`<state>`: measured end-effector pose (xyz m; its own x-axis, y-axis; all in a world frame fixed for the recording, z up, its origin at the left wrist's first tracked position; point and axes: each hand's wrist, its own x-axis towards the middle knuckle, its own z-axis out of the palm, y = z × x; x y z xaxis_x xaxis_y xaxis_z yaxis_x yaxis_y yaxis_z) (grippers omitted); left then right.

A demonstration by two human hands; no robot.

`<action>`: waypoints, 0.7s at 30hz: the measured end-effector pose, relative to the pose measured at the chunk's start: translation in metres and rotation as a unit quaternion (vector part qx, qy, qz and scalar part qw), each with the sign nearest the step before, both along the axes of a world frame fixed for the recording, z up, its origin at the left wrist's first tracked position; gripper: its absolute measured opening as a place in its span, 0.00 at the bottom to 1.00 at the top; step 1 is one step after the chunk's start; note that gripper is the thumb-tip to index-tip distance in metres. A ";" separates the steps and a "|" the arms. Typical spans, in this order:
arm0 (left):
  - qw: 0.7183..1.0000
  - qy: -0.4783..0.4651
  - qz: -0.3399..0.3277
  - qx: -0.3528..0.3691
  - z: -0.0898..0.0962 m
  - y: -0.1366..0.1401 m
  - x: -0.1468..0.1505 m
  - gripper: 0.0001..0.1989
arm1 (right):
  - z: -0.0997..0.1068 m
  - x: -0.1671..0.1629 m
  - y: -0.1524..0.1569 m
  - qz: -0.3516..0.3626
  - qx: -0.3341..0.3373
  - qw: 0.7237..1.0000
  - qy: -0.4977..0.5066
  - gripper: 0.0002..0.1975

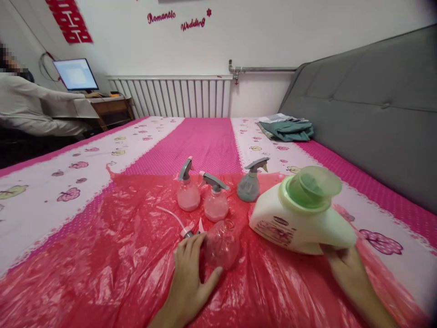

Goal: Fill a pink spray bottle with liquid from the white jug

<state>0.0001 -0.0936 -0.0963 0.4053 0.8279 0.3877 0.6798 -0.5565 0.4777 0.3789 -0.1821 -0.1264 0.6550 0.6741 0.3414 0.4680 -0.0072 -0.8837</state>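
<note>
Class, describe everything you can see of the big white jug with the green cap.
The white jug looks like glossy plastic, with a pale green collar and a translucent green cap closed on top. It is tilted on the red plastic sheet, with a dark printed label on its side. The right hand grips its near end.

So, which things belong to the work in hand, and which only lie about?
In hand: left hand at open clear pink bottle; right hand holding white detergent jug; loose sprayer head.
Lying about: two pink spray bottles, grey spray bottle, folded green cloth.
</note>
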 end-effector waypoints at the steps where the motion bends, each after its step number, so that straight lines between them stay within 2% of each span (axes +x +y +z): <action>1: 1.000 0.001 0.000 0.000 0.000 0.000 0.000 0.31 | 0.002 -0.001 0.002 -0.001 0.001 1.000 0.005 0.40; 11: 1.000 0.007 -0.008 0.024 -0.001 0.000 0.000 0.31 | 0.016 -0.008 0.013 -0.002 0.006 1.000 0.025 0.44; 21: 1.000 -0.012 -0.013 0.006 -0.001 -0.001 -0.003 0.31 | 0.017 -0.020 0.010 -0.022 0.026 0.999 0.026 0.39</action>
<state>-0.0025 -0.0947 -0.0971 0.4167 0.8120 0.4086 0.6529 -0.5801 0.4870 0.3589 -0.1724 -0.1090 0.7012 0.6262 0.3407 0.4221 0.0204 -0.9063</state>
